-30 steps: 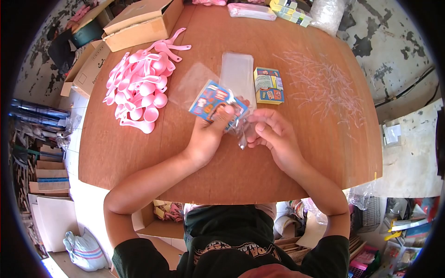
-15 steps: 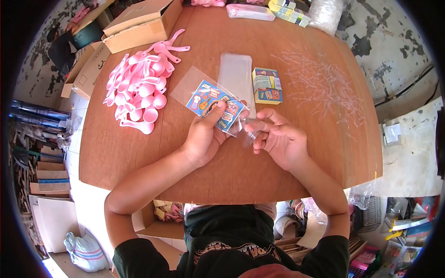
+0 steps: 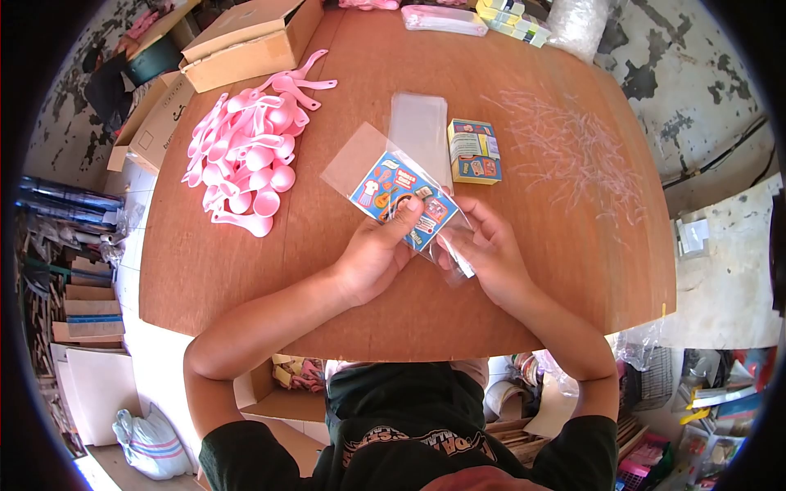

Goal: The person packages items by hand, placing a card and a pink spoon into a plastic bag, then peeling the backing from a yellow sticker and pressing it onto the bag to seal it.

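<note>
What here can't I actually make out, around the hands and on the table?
All in the head view:
Middle of the printed card: covered by the thumb of the left hand.
That hand's other fingertips: hidden behind the card.
Lower scoops in the pink pile: buried under those on top.
Card stack: fine print too small.
Pink bundle: cut off by the top edge.

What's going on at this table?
A person's left hand holds a blue card and a clear bag together; the right hand pinches the bag's near end. Pink scoops lie heaped at left. Ahead are flat bags, with a card stack just right of them and thin strips farther right.
</note>
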A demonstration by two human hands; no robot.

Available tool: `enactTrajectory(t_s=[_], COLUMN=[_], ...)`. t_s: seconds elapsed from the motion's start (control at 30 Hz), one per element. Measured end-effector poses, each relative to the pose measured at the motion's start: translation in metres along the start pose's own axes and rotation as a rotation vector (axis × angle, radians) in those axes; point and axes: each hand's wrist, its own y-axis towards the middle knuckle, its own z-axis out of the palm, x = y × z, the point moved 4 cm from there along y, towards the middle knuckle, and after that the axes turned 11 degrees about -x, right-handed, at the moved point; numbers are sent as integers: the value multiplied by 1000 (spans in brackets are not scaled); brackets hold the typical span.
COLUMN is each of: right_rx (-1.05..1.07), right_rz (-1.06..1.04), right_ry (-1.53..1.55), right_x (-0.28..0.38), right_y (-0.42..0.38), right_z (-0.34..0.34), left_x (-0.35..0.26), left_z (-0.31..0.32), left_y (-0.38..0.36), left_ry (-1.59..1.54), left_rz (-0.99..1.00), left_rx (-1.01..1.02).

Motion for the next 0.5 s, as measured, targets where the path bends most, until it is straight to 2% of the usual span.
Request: enactTrajectory(t_s=[0.07,0.2,0.27,0.5], right_rx=[53,-10,-27,-44], right_rz=[131,156,183,126], right_ry=[-143,-140,-135,2], right_x=[-3,-8,-10,-8], right_y=[-1,-2,-2,-2], right_z=[-3,-5,-10,-5], left_x=[2,1,-5,6], left_z=[1,6,8,3], left_y=[-1,-3,-5,-3], left_ry=[58,89,-8,-12], left_rz=[1,32,82,84], left_rx=[13,-23,-44,-26])
